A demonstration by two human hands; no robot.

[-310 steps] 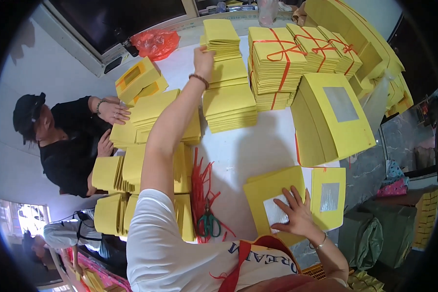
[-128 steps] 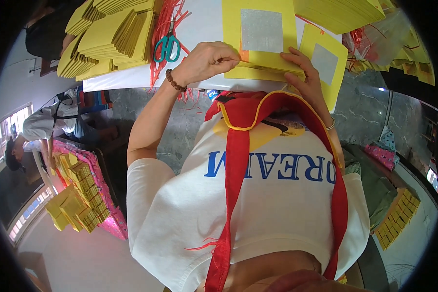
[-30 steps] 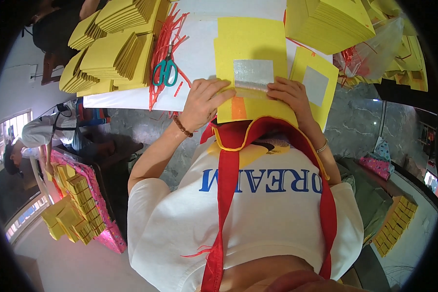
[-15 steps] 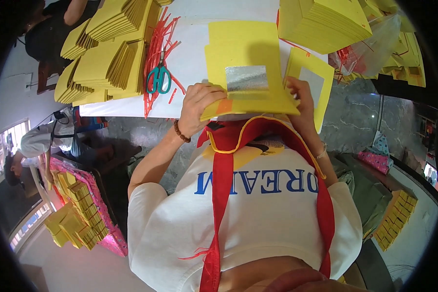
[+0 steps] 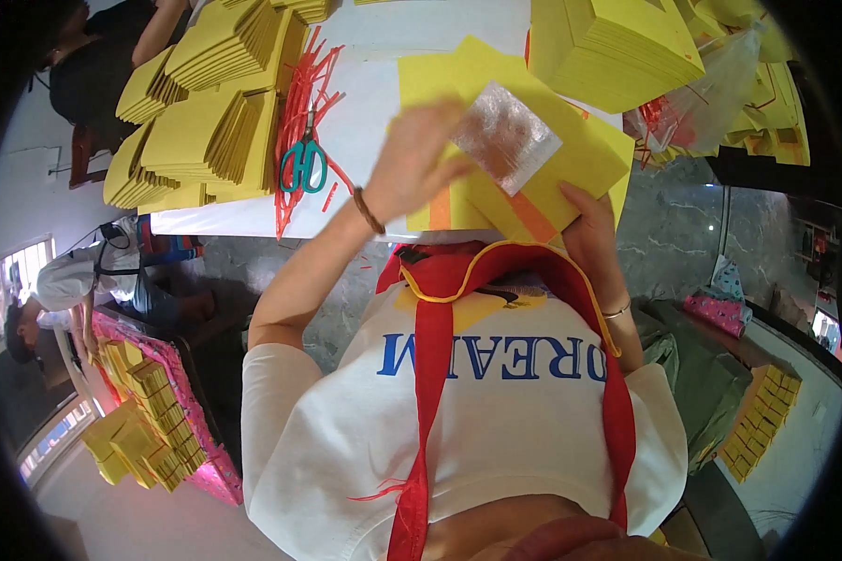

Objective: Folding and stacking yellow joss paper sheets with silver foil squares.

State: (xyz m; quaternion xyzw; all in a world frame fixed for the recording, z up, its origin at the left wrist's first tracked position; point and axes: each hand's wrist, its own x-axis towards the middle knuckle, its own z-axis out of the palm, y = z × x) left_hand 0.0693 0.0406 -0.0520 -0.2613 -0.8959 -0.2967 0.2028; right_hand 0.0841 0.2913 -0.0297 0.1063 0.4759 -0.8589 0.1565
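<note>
Looking down through the head camera, we see our right hand [image 5: 594, 234] gripping the lower right edge of a flat yellow paper envelope with a clear film window [image 5: 524, 159], thumb on top and fingers hidden beneath. Our left hand [image 5: 421, 154] is blurred; its fingers lie spread on the envelope's face just left of the window, and we cannot tell whether they pinch anything. The envelope is at the near edge of the white desk [image 5: 365, 140], partly overhanging toward our chest, over a second yellow sheet with an orange strip [image 5: 449, 210].

We judge the envelope light and thin, bending easily if lifted by one corner, with smooth paper that could slide on the sheet below. The film window looks crinkled and easy to dent, so the plain paper margins or edges are the better places to hold it.

It lies tilted, its long axis running from the upper left down to the right, the window facing up.

Green-handled scissors [image 5: 302, 164] rest among loose red plastic strings [image 5: 295, 103] left of our hand. Fanned stacks of yellow envelopes [image 5: 206, 112] fill the desk's left side, and a tall yellow pile [image 5: 617, 47] stands beyond.
</note>
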